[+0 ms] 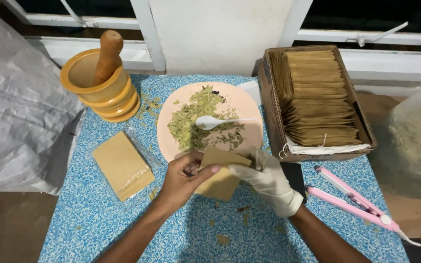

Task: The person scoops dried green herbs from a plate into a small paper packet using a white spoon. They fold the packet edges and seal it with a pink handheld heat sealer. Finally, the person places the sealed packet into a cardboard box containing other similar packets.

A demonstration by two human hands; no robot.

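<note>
Two hands meet over a small brown paper pouch (220, 175) just below the pink plate (252, 134): the bare left hand (183, 180) pinches its upper edge with thumb and fingers, while the gloved right hand (266, 180) grips its right side (its fingertips seem tucked at the opening, though that is hard to see). Crushed green leaves (191, 119) and a white spoon (213, 122) lie on the plate.
</note>
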